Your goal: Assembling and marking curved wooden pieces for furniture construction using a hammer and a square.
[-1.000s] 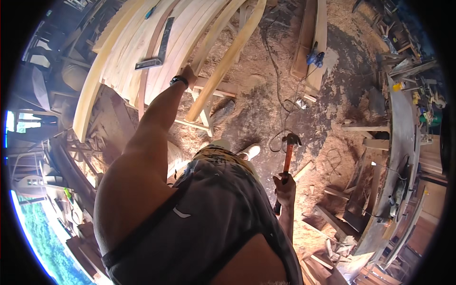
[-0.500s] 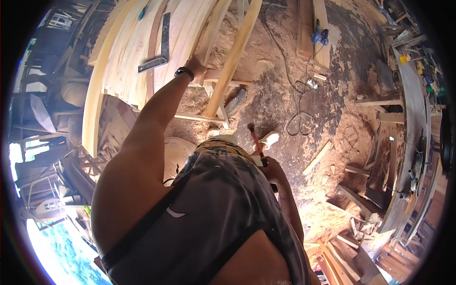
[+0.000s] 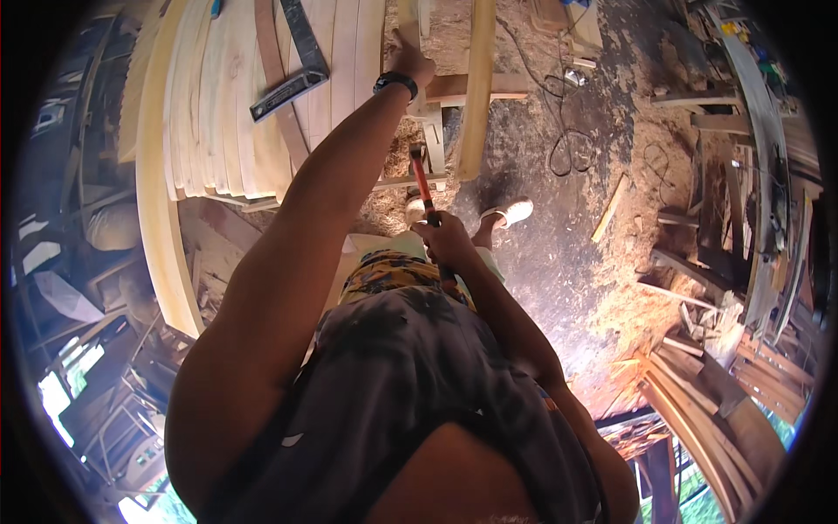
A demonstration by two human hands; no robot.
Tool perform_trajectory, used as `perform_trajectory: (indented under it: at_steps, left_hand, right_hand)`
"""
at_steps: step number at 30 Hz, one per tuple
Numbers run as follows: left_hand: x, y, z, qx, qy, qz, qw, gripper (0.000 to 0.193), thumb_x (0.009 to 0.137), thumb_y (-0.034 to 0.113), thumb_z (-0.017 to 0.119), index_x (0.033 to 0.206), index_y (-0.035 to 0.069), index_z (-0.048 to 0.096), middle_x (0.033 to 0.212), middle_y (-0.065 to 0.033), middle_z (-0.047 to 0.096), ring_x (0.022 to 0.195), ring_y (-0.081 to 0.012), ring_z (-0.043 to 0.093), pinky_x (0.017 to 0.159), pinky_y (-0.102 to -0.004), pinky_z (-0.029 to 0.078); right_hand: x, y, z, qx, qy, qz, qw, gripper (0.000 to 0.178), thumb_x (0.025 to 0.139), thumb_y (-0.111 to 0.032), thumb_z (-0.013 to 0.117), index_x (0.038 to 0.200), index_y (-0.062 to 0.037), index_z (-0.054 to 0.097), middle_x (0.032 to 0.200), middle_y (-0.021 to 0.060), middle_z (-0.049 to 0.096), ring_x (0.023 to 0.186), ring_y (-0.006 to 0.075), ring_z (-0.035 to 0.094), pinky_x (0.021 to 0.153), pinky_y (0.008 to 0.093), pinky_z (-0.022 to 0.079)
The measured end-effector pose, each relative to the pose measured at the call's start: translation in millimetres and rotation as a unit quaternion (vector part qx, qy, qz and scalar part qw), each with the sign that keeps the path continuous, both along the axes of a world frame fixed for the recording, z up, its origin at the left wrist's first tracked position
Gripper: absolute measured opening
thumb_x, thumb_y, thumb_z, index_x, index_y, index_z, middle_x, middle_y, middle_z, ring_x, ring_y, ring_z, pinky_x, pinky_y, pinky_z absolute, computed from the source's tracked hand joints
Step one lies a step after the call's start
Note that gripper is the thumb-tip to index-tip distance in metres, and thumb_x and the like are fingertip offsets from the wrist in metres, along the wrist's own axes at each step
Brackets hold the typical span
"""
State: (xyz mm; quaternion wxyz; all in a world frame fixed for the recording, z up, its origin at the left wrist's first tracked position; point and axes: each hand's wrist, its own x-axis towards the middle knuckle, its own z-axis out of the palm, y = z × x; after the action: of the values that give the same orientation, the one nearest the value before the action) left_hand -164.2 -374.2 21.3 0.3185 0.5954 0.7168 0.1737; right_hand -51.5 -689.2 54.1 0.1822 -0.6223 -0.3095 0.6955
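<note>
My right hand (image 3: pixel 447 237) is wrapped round the handle of a hammer (image 3: pixel 423 185), held in front of my waist with its head up and away from me. My left hand (image 3: pixel 410 65), a dark watch on its wrist, reaches far forward and is closed over a narrow wooden board (image 3: pixel 408 16) beside the row of planks; its fingertips are partly hidden. Left of that hand, pale planks (image 3: pixel 223 148) lie side by side. On them rest a square (image 3: pixel 292 92) with a dark blade and a reddish-brown wood strip (image 3: pixel 271 52).
A long beam (image 3: pixel 477 96) slants past my left hand over a short crosspiece (image 3: pixel 506 86). Black cable (image 3: pixel 569 153) lies on the shavings-strewn floor. At the right stands a long bench (image 3: pixel 759 175), with stacked boards (image 3: pixel 698 410) at the lower right.
My right hand has raised the hammer forward and left, toward the planks. My left hand has moved farther forward and right along the wood. The whole view has shifted with my body.
</note>
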Motion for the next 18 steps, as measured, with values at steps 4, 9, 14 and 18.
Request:
perform_trajectory:
  at_steps: [4, 9, 14, 18]
  left_hand:
    - [1.8, -5.4, 4.3, -0.032, -0.007, 0.017, 0.999, 0.103, 0.084, 0.016, 0.068, 0.161, 0.000, 0.001, 0.146, -0.0399, 0.042, 0.131, -0.0503, 0.051, 0.110, -0.0522, 0.046]
    - [0.8, -3.1, 5.3, -0.035, -0.014, 0.018, 0.999, 0.102, 0.085, 0.016, 0.067, 0.161, 0.001, 0.001, 0.146, -0.0390, 0.041, 0.133, -0.0500, 0.051, 0.111, -0.0516, 0.046]
    - [4.5, -3.1, 8.6, -0.033, -0.024, 0.011, 0.999, 0.100, 0.086, 0.017, 0.065, 0.161, 0.000, 0.000, 0.149, -0.0388, 0.039, 0.134, -0.0492, 0.051, 0.113, -0.0509, 0.045]
    - [0.3, -1.6, 7.1, -0.032, -0.016, 0.015, 0.999, 0.099, 0.087, 0.016, 0.063, 0.161, 0.000, 0.000, 0.150, -0.0387, 0.039, 0.136, -0.0472, 0.049, 0.114, -0.0500, 0.044]
  right_hand:
    - [-15.9, 18.3, 32.2, 0.025, -0.055, -0.015, 0.998, 0.039, 0.089, -0.027, 0.078, 0.101, 0.0061, 0.061, 0.067, 0.0090, 0.062, 0.050, 0.0176, 0.061, 0.046, 0.0362, 0.049]
    - [-16.6, 20.0, 28.1, 0.060, -0.100, 0.009, 0.993, 0.044, 0.085, -0.031, 0.077, 0.094, 0.0077, 0.059, 0.065, 0.0136, 0.064, 0.052, 0.0233, 0.067, 0.050, 0.0389, 0.054]
    - [-22.5, 17.2, 34.9, 0.071, -0.119, -0.007, 0.990, 0.045, 0.085, -0.033, 0.078, 0.092, 0.0078, 0.060, 0.071, 0.0172, 0.067, 0.055, 0.0251, 0.069, 0.052, 0.0394, 0.055]
    - [-24.4, 19.9, 36.8, 0.062, -0.134, -0.008, 0.989, 0.048, 0.084, -0.034, 0.079, 0.095, 0.0087, 0.061, 0.076, 0.0201, 0.068, 0.059, 0.0276, 0.071, 0.054, 0.0407, 0.056]
